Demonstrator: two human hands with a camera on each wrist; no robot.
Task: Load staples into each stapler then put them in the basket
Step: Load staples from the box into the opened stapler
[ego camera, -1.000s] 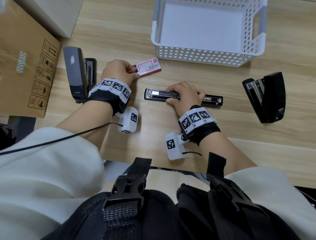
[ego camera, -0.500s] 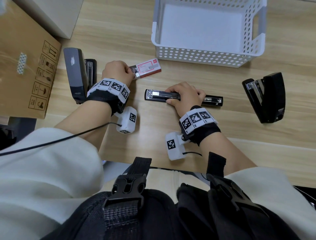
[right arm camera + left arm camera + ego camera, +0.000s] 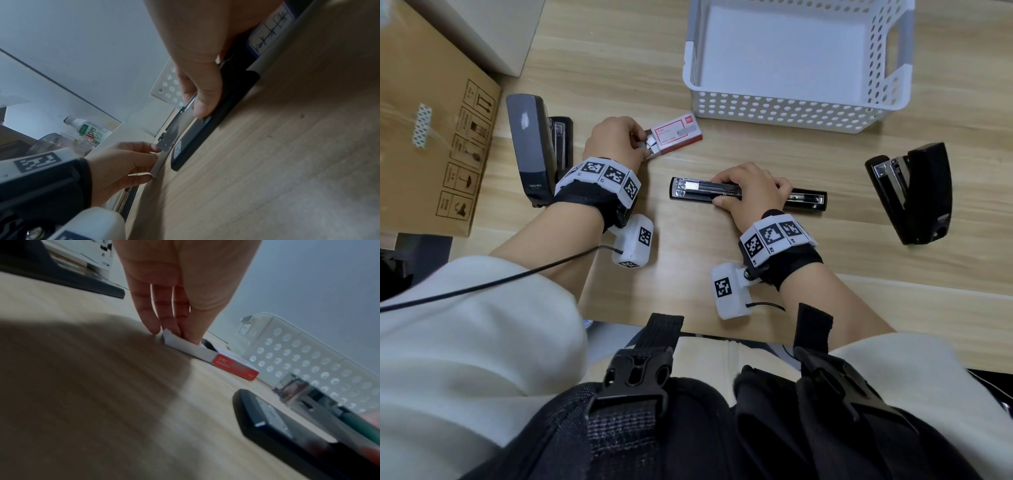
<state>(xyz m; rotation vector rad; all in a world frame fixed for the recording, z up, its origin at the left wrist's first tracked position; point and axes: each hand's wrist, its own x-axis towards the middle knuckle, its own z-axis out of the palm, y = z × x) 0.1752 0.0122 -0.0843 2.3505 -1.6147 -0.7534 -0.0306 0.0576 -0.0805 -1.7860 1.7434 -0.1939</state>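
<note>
Stapler [image 3: 748, 196] (opened flat) under right hand [image 3: 751, 195]

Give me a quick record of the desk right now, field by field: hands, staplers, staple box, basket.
left hand: fingers at the open end of the staple box, on its pulled-out tray
right hand: grips the opened stapler lying flat mid-desk
other staplers: grey stapler on the left, black stapler on the right, both open
basket: white, no stapler inside
desk: light wood
</note>
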